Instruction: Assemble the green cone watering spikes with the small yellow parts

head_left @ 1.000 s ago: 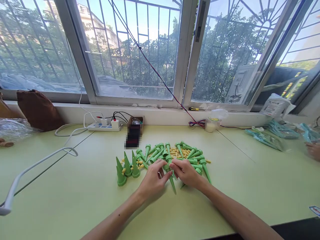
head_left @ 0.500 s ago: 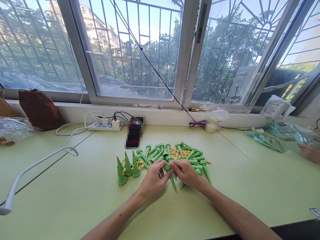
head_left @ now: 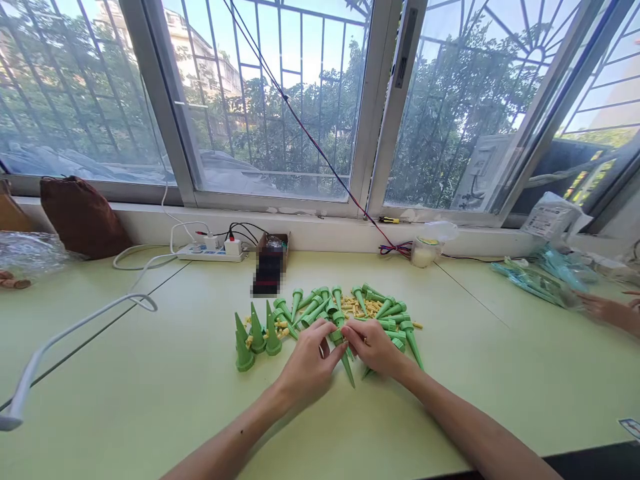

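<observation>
My left hand (head_left: 313, 357) is closed around the capped top of a green plastic watering spike (head_left: 348, 370), whose point slants down toward me. Pressed against the same cap are the closed fingertips of my right hand (head_left: 373, 347); whatever they pinch is hidden. Behind both hands lies a pile of similar green spikes (head_left: 313, 305), with small yellow pegs (head_left: 356, 305) scattered among them. Several spikes stand point-up on the left, including a front one (head_left: 244, 357), with yellow pegs around them.
Another person's hand (head_left: 607, 312) is at the right edge by blue plastic bags (head_left: 530, 280). A power strip (head_left: 210, 253), a small box (head_left: 283, 245) and a jar (head_left: 424, 253) line the back. A white curved metal arm (head_left: 60, 340) crosses the left side.
My hands stay on the same spike, nearly unmoved. At the far right, the other person's hand has shifted and now shows extended fingers beside the bags.
</observation>
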The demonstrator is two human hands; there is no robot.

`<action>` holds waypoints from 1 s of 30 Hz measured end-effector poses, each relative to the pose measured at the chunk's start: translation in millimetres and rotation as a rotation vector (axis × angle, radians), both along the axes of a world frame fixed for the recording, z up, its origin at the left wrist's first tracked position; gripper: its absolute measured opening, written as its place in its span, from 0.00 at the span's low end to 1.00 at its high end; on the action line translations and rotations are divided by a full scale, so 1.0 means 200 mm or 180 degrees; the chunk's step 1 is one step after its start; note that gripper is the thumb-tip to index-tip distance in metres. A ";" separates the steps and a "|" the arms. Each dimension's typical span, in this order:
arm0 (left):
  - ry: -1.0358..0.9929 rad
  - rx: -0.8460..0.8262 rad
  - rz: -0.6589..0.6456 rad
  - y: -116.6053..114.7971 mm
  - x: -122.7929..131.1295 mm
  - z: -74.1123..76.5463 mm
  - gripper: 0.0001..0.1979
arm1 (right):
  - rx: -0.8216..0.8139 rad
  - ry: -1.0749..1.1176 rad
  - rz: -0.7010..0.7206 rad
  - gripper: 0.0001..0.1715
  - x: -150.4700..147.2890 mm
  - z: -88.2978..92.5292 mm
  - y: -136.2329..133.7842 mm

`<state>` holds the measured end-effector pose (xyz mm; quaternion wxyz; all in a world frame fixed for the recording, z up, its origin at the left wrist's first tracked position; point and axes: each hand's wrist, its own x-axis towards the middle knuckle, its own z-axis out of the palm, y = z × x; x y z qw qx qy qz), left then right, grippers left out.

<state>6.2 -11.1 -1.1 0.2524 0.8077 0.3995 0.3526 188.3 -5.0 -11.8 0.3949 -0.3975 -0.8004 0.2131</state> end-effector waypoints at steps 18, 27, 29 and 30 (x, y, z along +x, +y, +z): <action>0.0009 -0.0020 -0.0037 0.00 0.00 -0.01 0.08 | 0.0075 0.0024 -0.0087 0.26 -0.01 -0.03 0.02; -0.0088 -0.0099 0.0029 0.01 0.00 0.00 0.08 | 0.0020 0.0049 -0.0118 0.26 -0.01 -0.02 0.01; -0.0098 -0.0107 0.0034 0.01 0.00 0.00 0.07 | 0.0012 0.0043 -0.0134 0.26 -0.01 -0.01 0.00; -0.0097 -0.0101 0.0040 0.01 0.00 0.00 0.07 | 0.0010 0.0037 -0.0138 0.26 -0.01 0.00 0.00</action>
